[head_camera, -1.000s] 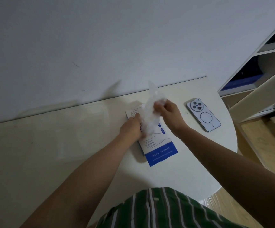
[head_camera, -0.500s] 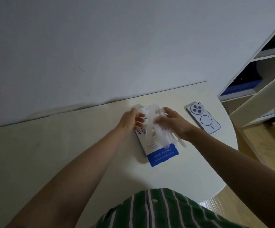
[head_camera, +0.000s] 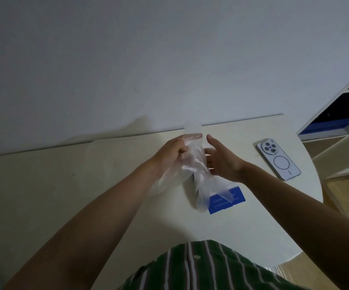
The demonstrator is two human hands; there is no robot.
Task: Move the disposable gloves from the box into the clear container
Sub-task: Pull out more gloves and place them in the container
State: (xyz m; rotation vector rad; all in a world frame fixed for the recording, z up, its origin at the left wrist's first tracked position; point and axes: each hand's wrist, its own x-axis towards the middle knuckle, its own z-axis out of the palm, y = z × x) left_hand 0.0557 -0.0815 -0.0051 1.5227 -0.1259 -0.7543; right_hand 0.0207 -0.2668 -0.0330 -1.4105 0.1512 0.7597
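Translucent, crumpled gloves hang raised over the flat-lying white-and-blue box, partly veiling it.

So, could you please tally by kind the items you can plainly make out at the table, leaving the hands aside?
Glove box: 1
Phone: 1
Bunch of clear gloves, held by the left hand: 1
Total: 3

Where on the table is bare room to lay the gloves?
Bare: the table between the box and its near edge; also the strip between the right hand, the phone and the wall. Crowded: above the box, where the left hand holds the gloves.
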